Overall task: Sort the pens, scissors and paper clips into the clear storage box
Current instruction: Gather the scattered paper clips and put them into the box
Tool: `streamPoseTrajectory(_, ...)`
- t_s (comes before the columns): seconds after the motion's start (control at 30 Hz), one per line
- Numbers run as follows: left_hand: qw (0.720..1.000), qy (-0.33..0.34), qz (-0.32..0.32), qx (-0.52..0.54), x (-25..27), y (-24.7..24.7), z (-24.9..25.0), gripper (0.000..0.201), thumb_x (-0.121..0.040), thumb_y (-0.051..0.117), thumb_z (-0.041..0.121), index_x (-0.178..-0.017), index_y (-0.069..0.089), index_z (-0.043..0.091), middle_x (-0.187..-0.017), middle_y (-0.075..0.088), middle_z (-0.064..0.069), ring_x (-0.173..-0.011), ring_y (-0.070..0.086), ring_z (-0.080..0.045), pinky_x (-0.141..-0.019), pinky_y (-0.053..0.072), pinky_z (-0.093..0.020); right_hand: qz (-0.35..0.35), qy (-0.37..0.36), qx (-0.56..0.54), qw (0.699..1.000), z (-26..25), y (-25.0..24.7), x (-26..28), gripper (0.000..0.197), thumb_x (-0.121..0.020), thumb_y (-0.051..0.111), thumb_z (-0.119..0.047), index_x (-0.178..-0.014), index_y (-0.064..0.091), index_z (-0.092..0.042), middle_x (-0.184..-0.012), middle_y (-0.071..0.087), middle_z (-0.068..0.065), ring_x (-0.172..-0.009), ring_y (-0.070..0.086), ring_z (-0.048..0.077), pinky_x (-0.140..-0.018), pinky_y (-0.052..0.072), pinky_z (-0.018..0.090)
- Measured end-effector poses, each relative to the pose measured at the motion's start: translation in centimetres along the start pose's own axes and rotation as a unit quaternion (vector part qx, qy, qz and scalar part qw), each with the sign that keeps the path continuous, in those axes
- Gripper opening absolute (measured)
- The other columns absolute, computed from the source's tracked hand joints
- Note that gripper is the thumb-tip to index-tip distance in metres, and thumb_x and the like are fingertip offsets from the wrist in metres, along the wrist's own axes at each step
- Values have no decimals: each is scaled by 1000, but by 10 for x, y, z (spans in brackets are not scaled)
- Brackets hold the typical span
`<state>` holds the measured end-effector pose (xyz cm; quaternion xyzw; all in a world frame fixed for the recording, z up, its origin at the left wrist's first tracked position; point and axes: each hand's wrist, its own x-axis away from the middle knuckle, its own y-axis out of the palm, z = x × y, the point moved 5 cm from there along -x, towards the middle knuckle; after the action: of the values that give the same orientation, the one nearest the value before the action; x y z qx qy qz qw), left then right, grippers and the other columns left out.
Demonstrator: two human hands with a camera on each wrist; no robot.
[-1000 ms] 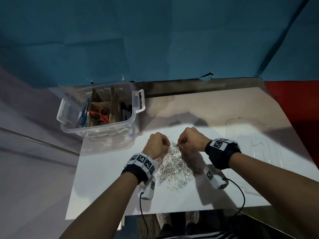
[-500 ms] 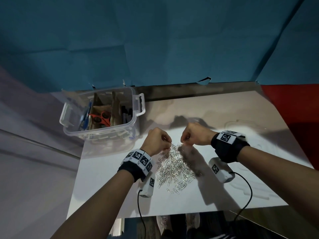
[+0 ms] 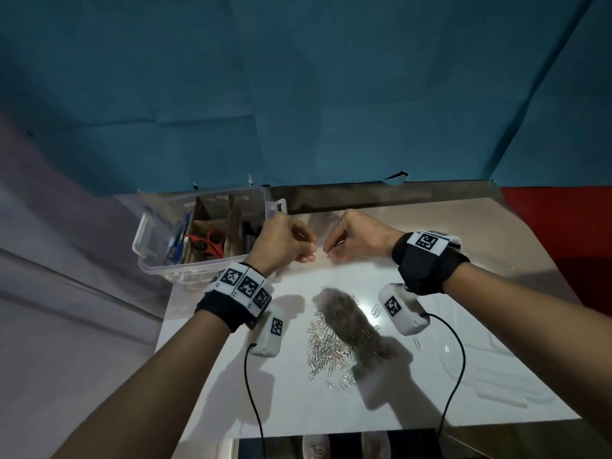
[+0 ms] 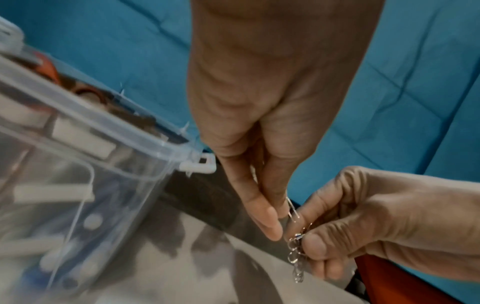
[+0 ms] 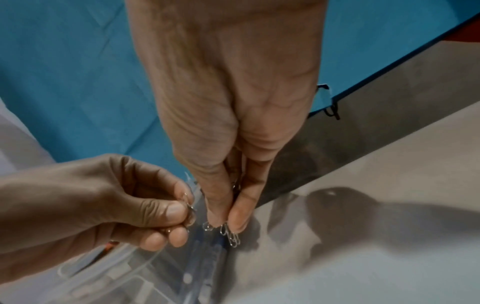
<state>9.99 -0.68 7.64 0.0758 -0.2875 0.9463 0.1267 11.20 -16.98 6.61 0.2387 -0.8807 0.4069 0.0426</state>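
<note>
pens (image 3: pixel 178 238) and red scissors (image 3: pixel 208 243) already sit in the clear storage box (image 3: pixel 149 263) at left, while left hand (image 3: pixel 281 243) and right hand (image 3: pixel 359 238) each pinch paper clips beside it, most paper clips (image 3: pixel 331 346) still on the surface (image 3: pixel 298 399).

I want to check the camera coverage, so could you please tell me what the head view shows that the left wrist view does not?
Only the head view shows the pile of paper clips left on the white table, the wrist cameras and their cables.

Only the left wrist view shows, close up, the small bunch of clips pinched in the right hand.

Both show the left hand and right hand raised close together beside the clear storage box, with the red scissors inside.
</note>
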Motion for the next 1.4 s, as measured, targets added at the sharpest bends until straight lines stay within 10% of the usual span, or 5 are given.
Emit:
streamPoseTrajectory(0.5, 987, -64, 123, 81, -16, -132, -44, 16, -81, 72, -15, -93, 69, -5, -74, 72, -16, -55, 72, -17, -56, 61, -27, 10, -63, 26, 998, -103, -18, -77, 17, -76, 75, -5, -91, 80, -12, -78, 76, 3, -65, 67, 7, -59, 53, 12)
streamPoseTrajectory(0.87, 980, -64, 185, 26, -42, -194, -75, 18, -86, 68, -9, -87, 73, 8, -72, 69, -4, -52, 65, 1, -56, 56, -17, -15, 1, -208, 978, -127, -15, -136, 21, -79, 74, 12, -99, 67, 16, -83, 71, 26, -76, 71, 35, -77, 61, 41)
streamPoseTrajectory(1.03, 975, -101, 186, 62, -52, -220, -90, 13, -84, 68, -17, -83, 71, -4, -92, 71, -31, -80, 74, -41, -76, 62, -49, 11, 0, -190, 982, -157, 0, -160, 18, -78, 72, 14, -96, 69, 16, -85, 71, 27, -79, 70, 38, -81, 60, 46)
streamPoseTrajectory(1.2, 979, -101, 173, 25, -55, -224, -97, 13, -82, 72, -14, -93, 72, -9, -76, 72, -22, -50, 70, -19, -55, 62, -28, 72, 11, -140, 987, -177, 23, -189, 12, -79, 71, 8, -90, 76, 8, -72, 72, 14, -67, 70, 27, -65, 63, 34)
streamPoseTrajectory(1.4, 990, -99, 92, -28, -68, -205, -96, 19, -89, 64, -7, -104, 74, 1, -91, 74, -25, -81, 75, -38, -78, 62, -52, 75, 24, -30, 996, -181, 45, -198, 22, -87, 64, -13, -105, 74, -5, -107, 73, 14, -103, 68, 30, -89, 56, 38)
